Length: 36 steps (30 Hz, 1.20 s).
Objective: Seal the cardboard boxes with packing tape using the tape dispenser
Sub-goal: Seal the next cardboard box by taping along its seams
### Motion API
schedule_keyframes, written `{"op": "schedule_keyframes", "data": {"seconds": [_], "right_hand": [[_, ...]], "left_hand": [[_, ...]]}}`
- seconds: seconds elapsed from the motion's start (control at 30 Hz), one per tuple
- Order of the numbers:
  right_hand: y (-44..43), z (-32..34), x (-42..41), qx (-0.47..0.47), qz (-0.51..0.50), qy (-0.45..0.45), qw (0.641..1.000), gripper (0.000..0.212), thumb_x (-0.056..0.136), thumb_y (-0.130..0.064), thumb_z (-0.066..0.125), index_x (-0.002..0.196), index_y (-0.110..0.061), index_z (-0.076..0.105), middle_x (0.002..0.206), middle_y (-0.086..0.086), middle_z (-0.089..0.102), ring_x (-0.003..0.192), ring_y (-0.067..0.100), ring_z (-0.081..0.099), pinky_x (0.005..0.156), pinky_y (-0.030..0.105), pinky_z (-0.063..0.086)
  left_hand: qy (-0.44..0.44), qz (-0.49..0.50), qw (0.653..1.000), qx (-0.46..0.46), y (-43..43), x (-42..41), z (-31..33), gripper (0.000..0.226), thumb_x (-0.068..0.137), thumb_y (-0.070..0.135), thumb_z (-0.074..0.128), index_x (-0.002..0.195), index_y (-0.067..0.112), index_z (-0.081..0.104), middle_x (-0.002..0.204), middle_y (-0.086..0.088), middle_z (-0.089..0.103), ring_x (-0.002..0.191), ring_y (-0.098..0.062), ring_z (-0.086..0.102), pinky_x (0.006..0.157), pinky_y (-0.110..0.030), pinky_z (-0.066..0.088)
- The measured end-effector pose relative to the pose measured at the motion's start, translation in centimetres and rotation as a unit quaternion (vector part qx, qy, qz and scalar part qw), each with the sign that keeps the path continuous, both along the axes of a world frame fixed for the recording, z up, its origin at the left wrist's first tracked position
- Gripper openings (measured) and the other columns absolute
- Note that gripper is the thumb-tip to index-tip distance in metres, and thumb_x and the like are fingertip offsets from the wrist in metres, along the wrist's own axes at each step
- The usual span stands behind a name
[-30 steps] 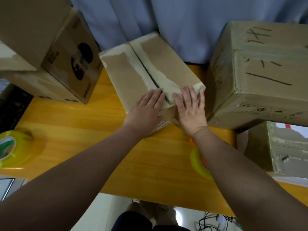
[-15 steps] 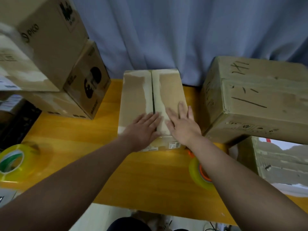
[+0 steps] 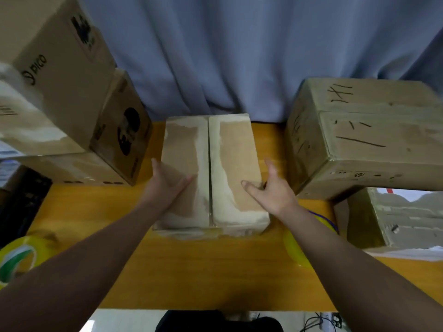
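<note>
At frame centre, left hand (image 3: 167, 182) and right hand (image 3: 272, 191), apart and straight-fingered, brace the sides of the box (image 3: 230, 164); evidently squaring it for taping.

"PICO" is printed on the side of the upper-left stacked cardboard box (image 3: 60, 68).

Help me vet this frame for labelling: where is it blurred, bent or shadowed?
Head view throughout: wide-angle bending tilts the stacked boxes at left, whose near face is smeared; the yellow tape roll at lower left is soft; the centre box reads fairly sharp under even light without harsh glare; a dim shadow darkens the table near the bottom edge.
</note>
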State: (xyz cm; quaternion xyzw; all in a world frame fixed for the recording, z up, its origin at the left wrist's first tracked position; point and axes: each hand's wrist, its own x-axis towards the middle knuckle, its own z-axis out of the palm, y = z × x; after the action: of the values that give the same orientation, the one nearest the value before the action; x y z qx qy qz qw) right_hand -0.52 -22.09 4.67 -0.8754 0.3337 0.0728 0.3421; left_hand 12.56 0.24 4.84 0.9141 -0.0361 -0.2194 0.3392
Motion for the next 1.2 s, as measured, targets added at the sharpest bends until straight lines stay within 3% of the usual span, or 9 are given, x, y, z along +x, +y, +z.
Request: {"op": "schedule_keyframes", "data": {"seconds": [0.1,0.3,0.4,0.5,0.6,0.73,0.83,1.07,1.2], "right_hand": [[1.5,-0.3,0.4,-0.009,-0.038,-0.003,0.999,0.059,0.093,-0.057,0.045,0.122,-0.006,0.045,0.118,0.015,0.061,0.107,0.034,0.057,0.079,0.033,0.043],[-0.6,0.5,0.6,-0.016,-0.097,-0.012,0.995,0.054,0.098,-0.046,0.041,0.124,0.001,0.034,0.123,0.024,0.057,0.115,0.039,0.053,0.086,0.036,0.040],[-1.7,0.5,1.0,-0.036,-0.111,0.004,0.993,0.065,0.094,-0.057,0.042,0.126,-0.001,0.034,0.126,0.020,0.055,0.114,0.037,0.054,0.083,0.036,0.040],[-2.0,0.2,1.7,-0.057,-0.119,0.008,0.991,0.086,0.083,-0.072,0.046,0.132,-0.003,0.031,0.130,0.015,0.049,0.114,0.036,0.053,0.080,0.037,0.042],[-1.6,0.1,2.6,-0.114,-0.093,0.046,0.988,0.112,0.075,-0.082,0.045,0.150,-0.008,0.006,0.142,0.016,0.034,0.123,0.036,0.045,0.087,0.042,0.043],[-0.8,0.0,4.3,-0.218,-0.030,0.104,0.970,0.113,0.072,-0.090,0.028,0.152,-0.021,-0.010,0.136,0.023,0.030,0.120,0.037,0.037,0.088,0.043,0.039],[-1.0,0.1,4.4,-0.217,-0.017,0.127,0.968,0.107,0.077,-0.086,0.028,0.152,-0.020,-0.011,0.139,0.025,0.026,0.123,0.037,0.033,0.092,0.043,0.037],[-1.8,0.1,3.5,-0.183,0.020,0.092,0.979,0.089,0.089,-0.072,0.029,0.153,-0.021,-0.005,0.146,0.024,0.020,0.129,0.039,0.031,0.098,0.045,0.036],[-3.5,0.9,1.4,0.046,-0.055,-0.096,0.993,0.067,0.100,-0.048,0.035,0.155,-0.020,0.007,0.156,0.012,0.024,0.139,0.030,0.031,0.109,0.035,0.027]], "left_hand": [[-0.008,-0.004,0.999,-0.039,0.1,-0.4,-0.1,0.091,0.077,0.057,0.066,0.144,0.014,0.022,0.138,-0.012,0.045,0.120,-0.034,0.050,0.095,-0.045,0.047],[-0.023,-0.040,0.995,-0.086,-4.5,0.2,-0.1,0.078,0.086,0.045,0.063,0.144,0.013,0.022,0.139,-0.009,0.045,0.122,-0.030,0.049,0.091,-0.037,0.045],[-0.023,-0.041,0.996,-0.081,-6.1,0.3,-0.7,0.084,0.086,0.050,0.061,0.147,0.015,0.016,0.142,-0.009,0.042,0.124,-0.032,0.048,0.097,-0.046,0.046],[-0.065,-0.058,0.995,-0.049,-6.9,-0.3,-1.1,0.083,0.090,0.048,0.055,0.151,0.022,0.005,0.149,-0.008,0.030,0.128,-0.033,0.043,0.097,-0.043,0.044],[-0.099,-0.119,0.988,0.011,-7.5,0.1,-0.7,0.073,0.096,0.049,0.043,0.152,0.026,0.002,0.157,-0.009,0.007,0.136,-0.037,0.032,0.102,-0.044,0.039],[-0.165,-0.273,0.924,0.212,-9.2,0.8,-0.8,0.071,0.090,0.070,0.017,0.149,0.039,-0.007,0.158,-0.006,-0.017,0.144,-0.040,-0.010,0.111,-0.055,0.022],[-0.207,-0.370,0.855,0.298,-10.3,-0.2,-0.8,0.075,0.086,0.075,0.005,0.148,0.039,-0.015,0.158,0.001,-0.020,0.144,-0.032,-0.016,0.108,-0.065,0.004],[-0.213,-0.514,0.802,0.216,-8.5,-3.0,-0.6,0.067,0.098,0.055,0.011,0.150,0.021,-0.014,0.157,0.000,-0.022,0.143,-0.015,-0.023,0.115,-0.046,-0.014],[-0.222,-0.551,0.781,0.193,-7.9,-6.1,-0.6,0.077,0.094,0.064,0.021,0.149,0.025,-0.015,0.155,-0.001,-0.023,0.144,-0.016,-0.021,0.117,-0.040,-0.012]]}}
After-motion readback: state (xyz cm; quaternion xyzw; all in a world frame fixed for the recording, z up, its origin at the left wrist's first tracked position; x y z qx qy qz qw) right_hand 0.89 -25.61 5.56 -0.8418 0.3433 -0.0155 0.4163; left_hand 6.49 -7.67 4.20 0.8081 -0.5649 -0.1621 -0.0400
